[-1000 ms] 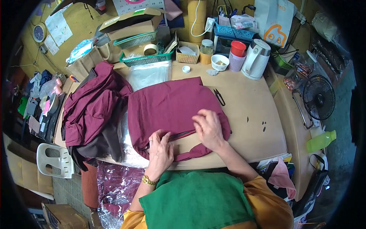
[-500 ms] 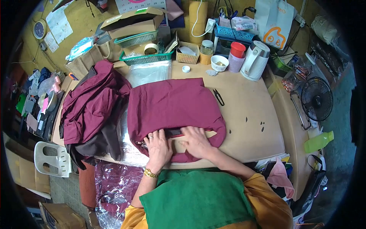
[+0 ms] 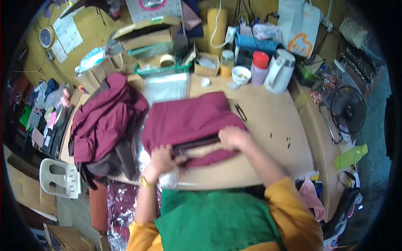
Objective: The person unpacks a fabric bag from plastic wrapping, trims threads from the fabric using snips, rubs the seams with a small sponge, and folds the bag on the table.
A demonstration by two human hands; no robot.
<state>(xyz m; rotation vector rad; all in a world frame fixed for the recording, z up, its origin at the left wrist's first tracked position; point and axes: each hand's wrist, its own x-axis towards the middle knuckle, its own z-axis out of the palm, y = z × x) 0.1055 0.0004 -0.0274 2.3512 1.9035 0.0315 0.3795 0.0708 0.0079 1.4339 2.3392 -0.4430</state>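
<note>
A folded maroon garment [image 3: 188, 119] lies on the table in front of me, with a dark opening along its near side and a loose maroon strip below it. My left hand [image 3: 162, 160] is closed on the garment's near left corner, somewhat blurred. At the near right side my right hand [image 3: 234, 138] grips the edge of the fabric, its fingers bent together. Black thread snips [image 3: 240, 113] lie just beyond the garment's right side. To the left is a crumpled maroon and dark garment pile [image 3: 102, 121].
Clear plastic bags [image 3: 166, 90] lie behind the garment. Along the back stand a green basket [image 3: 163, 70], a white bowl [image 3: 241, 75], a red-lidded cup [image 3: 259, 69] and a white kettle [image 3: 279, 72]. A fan [image 3: 348, 109] and green bottle [image 3: 351, 156] are at the right.
My right hand has moved from the opening to the right edge and closed on the fabric. My left hand has shifted slightly left. The garment's near edge is pulled wider and straighter.
</note>
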